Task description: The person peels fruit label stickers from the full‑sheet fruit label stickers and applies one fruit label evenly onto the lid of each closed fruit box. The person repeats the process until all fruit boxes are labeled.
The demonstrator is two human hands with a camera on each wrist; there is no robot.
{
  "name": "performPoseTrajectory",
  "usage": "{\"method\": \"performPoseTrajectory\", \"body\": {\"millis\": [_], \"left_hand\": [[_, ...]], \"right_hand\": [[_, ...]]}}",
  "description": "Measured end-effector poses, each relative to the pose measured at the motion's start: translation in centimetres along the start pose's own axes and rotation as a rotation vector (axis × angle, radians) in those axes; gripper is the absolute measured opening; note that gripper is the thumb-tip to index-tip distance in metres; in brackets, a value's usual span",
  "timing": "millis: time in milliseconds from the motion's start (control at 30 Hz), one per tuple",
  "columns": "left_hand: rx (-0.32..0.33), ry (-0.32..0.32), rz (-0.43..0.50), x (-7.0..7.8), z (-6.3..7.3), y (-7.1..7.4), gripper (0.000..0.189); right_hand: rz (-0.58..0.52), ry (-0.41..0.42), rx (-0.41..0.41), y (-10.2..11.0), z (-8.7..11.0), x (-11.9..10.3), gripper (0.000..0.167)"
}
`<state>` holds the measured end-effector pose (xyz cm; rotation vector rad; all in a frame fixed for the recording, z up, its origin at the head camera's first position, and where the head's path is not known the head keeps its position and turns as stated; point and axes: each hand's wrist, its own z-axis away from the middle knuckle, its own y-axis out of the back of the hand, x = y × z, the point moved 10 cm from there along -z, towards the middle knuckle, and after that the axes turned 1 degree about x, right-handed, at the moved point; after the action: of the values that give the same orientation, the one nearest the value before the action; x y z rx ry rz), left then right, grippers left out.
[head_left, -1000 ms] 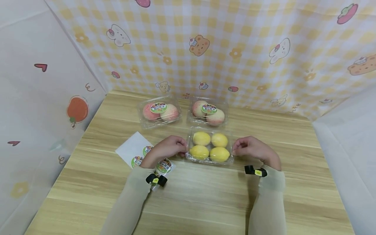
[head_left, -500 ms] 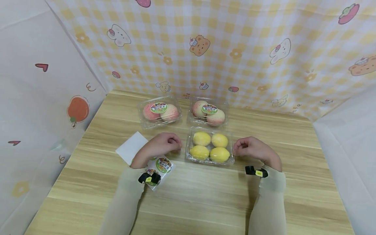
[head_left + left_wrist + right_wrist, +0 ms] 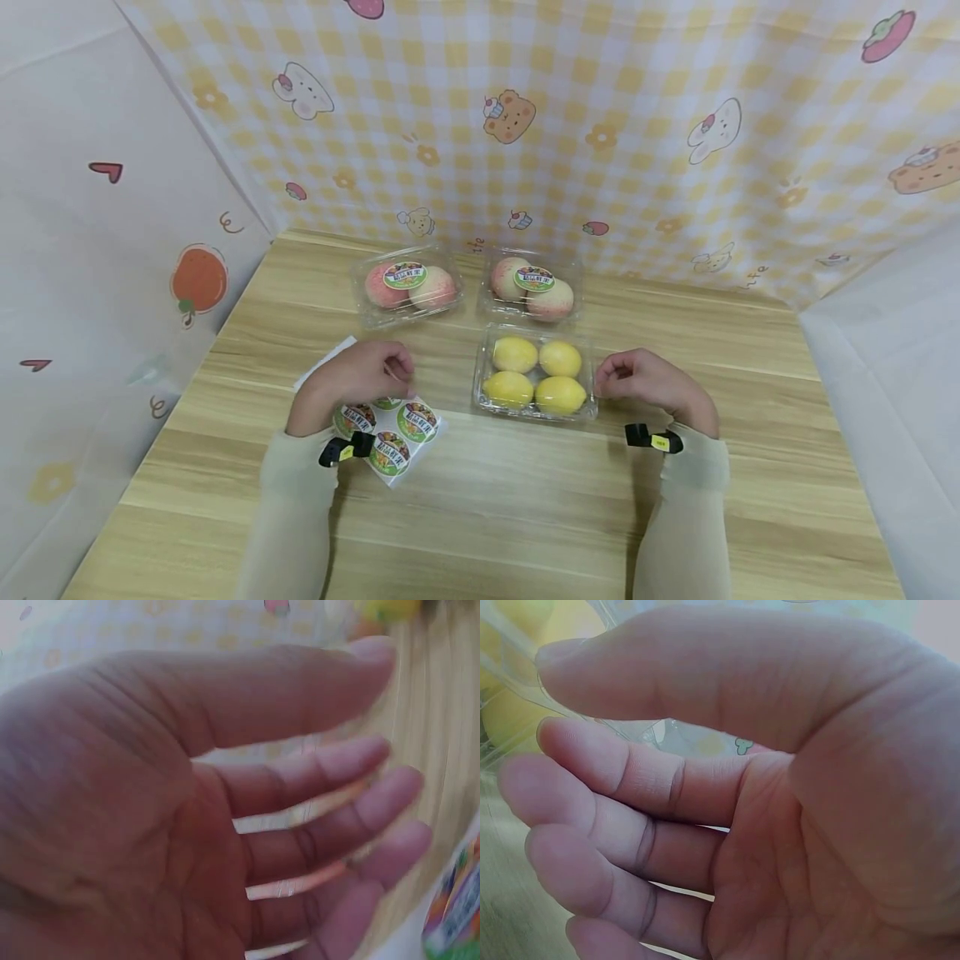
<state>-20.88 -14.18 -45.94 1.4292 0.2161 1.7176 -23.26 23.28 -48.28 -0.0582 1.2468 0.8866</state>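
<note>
A clear plastic clamshell box (image 3: 536,412) holds several lemons (image 3: 561,394) in the middle of the table. At its right side is my right hand (image 3: 651,383), fingertips by the rim. In the right wrist view that hand's thumb and bent fingers (image 3: 592,757) stand apart, with the box behind; whether they touch it I cannot tell. My left hand (image 3: 352,375) hovers over a sheet of round fruit stickers (image 3: 390,454), hiding its upper part. The left wrist view shows its fingers (image 3: 330,825) relaxed, holding nothing, one sticker (image 3: 454,907) at lower right.
Behind the lemon box stand two clear boxes of peaches, the left one (image 3: 408,287) and the right one (image 3: 532,287), each bearing a round sticker. A checked cloth (image 3: 600,108) hangs along the back edge of the wooden table (image 3: 525,517).
My left hand has left the lemon box's left side and moved left to above the sticker sheet. My right hand and the boxes have stayed in place.
</note>
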Motion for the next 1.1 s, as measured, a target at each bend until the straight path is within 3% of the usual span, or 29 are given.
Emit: {"method": "performPoseTrajectory", "body": {"millis": [200,333,400,500,667,800,1100], "left_hand": [[0.094,0.194,-0.103,-3.8,1.6,3.0,0.031],[0.196,0.320,-0.106,-6.2,2.5,5.0,0.039],[0.218,0.347,-0.102,-6.9,2.6,5.4,0.039],[0.191,0.285,-0.120,-6.9,2.1,5.2,0.037],[0.052,0.119,-0.100,-6.1,0.9,3.0,0.050],[0.002,0.110,-0.076,-6.3,0.6,2.0,0.060],[0.024,0.146,-0.094,-6.5,0.2,1.5,0.061]], "right_hand": [[0.007,0.007,-0.005,0.0,-0.1,-0.2,0.012],[0.014,0.011,-0.005,0.0,-0.1,-0.3,0.012],[0.012,0.012,-0.005,0.0,-0.1,-0.3,0.012],[0.002,0.013,-0.005,-0.1,0.0,-0.2,0.012],[-0.009,0.012,-0.002,-0.1,0.1,-0.1,0.012],[-0.012,0.012,-0.005,-0.2,0.2,0.0,0.012],[-0.020,0.019,-0.013,-0.2,0.1,-0.1,0.012]]}}
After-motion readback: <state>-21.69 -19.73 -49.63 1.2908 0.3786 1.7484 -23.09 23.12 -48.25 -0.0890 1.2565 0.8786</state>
